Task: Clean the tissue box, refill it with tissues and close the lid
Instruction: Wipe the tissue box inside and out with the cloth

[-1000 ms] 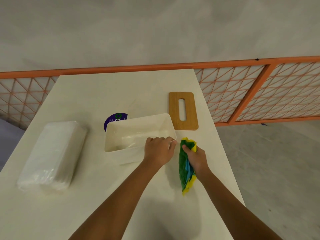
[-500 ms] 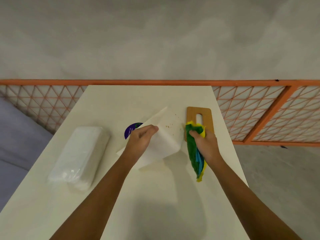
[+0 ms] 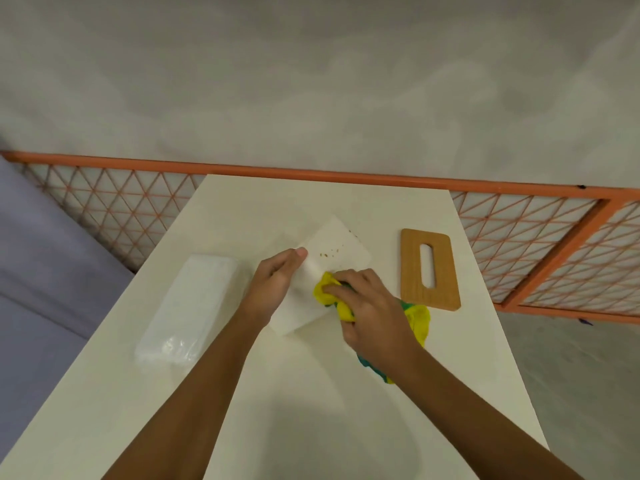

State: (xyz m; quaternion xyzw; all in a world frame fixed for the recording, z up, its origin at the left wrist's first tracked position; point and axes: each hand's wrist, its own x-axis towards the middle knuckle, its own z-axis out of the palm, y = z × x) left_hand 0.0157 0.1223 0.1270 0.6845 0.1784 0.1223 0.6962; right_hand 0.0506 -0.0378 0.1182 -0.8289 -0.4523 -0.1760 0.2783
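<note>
The white tissue box (image 3: pixel 341 247) is tipped up off the table, its flat underside facing me with small brown crumbs on it. My left hand (image 3: pixel 273 282) grips its left edge, thumb on the underside. A yellow, green and blue cloth (image 3: pixel 417 315) is bunched in my right hand (image 3: pixel 370 306), which presses it against the box's lower right part. To the right, flat on the table, lies the wooden lid (image 3: pixel 429 270) with a slot. The wrapped pack of white tissues (image 3: pixel 188 306) lies at the left.
The white table (image 3: pixel 311 393) ends close to the right of the lid and left of the tissue pack. An orange mesh fence (image 3: pixel 540 244) runs behind the far edge. Grey floor lies at the right.
The box went from standing open on the table to being tipped up with its underside showing. My right hand has moved the cloth left onto that underside.
</note>
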